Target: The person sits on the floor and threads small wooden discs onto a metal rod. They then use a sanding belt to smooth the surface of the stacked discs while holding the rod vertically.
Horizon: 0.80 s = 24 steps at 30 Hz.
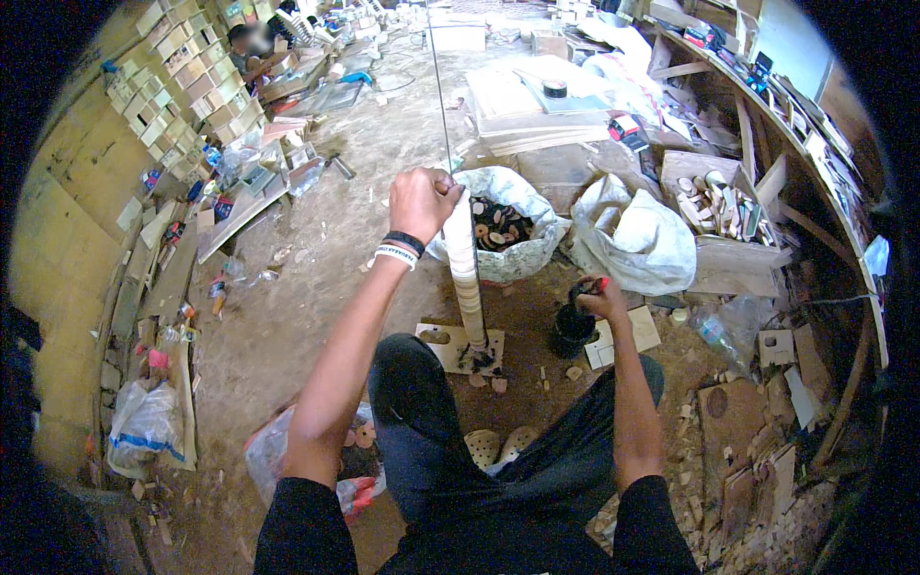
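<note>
- We have a tall stack of thin wooden discs (pixel 464 273) before us, upright with a slight lean, around a thin rod (pixel 437 77) that runs on far above it.
- Our left hand (pixel 425 206) is at the top of the stack, touching it; its fingers are curled and close on that top end, though we cannot tell whether they also pinch the rod.
- Our right hand (pixel 601 301) is to the right of the stack, well apart from it and nearer its foot than its top; its fingers close on a small dark thing with a red end (pixel 601 285), too blurred for us to name.
- Just under that hand, right of the stack's foot, we see a black pot (pixel 572 333).
- The stack stands on a flat wooden board (pixel 446 359) with an oval hole, to the left of the stack's foot; black bits (pixel 476 359) lie around the foot.
- Just behind the stack, to its right, we have an open white sack (pixel 532 264) with loose discs (pixel 498 237) inside.
- Further right of the stack is another white sack (pixel 656 254), and beyond that a wooden box (pixel 738 254) of wood pieces (pixel 728 206).
- Our knees are on the near side of the stack, one to each side.
- Far behind the stack, to its left, another person (pixel 251 62) sits near piled small boxes (pixel 206 77).
</note>
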Each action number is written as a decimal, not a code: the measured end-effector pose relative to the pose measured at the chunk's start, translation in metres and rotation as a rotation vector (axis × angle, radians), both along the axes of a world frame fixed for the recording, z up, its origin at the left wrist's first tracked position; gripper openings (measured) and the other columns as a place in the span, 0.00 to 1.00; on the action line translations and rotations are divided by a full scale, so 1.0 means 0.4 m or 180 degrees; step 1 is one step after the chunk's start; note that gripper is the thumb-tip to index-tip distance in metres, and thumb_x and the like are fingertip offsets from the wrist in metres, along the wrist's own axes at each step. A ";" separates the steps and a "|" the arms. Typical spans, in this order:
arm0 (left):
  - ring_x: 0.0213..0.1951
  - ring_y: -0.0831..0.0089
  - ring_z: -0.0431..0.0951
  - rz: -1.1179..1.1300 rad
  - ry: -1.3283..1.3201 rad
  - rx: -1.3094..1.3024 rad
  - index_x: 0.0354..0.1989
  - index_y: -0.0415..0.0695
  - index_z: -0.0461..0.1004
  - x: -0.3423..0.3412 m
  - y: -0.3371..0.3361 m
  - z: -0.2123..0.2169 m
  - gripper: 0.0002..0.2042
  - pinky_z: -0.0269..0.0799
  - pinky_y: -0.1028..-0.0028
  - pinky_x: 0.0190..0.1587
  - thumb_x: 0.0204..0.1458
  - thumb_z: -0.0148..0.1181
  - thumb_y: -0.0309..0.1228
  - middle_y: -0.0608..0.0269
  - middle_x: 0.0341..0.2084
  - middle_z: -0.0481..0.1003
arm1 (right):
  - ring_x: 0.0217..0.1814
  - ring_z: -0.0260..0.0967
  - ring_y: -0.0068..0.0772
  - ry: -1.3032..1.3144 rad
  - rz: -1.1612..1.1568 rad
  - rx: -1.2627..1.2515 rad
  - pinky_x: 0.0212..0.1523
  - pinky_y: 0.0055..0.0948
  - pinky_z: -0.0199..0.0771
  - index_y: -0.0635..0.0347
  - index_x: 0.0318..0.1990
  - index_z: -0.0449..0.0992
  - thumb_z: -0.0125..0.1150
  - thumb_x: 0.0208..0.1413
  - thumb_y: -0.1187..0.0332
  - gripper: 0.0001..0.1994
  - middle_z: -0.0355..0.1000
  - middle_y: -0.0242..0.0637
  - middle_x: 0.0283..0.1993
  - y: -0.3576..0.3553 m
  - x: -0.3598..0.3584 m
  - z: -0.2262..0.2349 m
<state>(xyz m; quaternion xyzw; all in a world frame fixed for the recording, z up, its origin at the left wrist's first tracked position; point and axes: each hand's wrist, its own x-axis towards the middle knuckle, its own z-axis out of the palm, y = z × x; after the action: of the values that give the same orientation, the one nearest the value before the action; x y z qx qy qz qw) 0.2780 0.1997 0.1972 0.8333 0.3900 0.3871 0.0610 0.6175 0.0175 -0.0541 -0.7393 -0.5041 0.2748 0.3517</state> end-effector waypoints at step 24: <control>0.28 0.68 0.84 -0.0553 0.0303 -0.0641 0.32 0.43 0.85 0.048 0.041 0.018 0.05 0.78 0.71 0.35 0.46 0.69 0.28 0.55 0.25 0.82 | 0.43 0.79 0.45 -0.0507 0.0166 0.0147 0.45 0.38 0.78 0.55 0.43 0.81 0.78 0.36 0.69 0.21 0.81 0.43 0.41 -0.052 0.009 -0.040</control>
<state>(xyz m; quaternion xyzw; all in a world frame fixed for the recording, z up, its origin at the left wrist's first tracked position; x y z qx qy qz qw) 0.2973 0.2162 0.2043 0.8710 0.3557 0.2992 0.1591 0.6213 -0.0033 -0.0702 -0.7371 -0.5559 0.2125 0.3202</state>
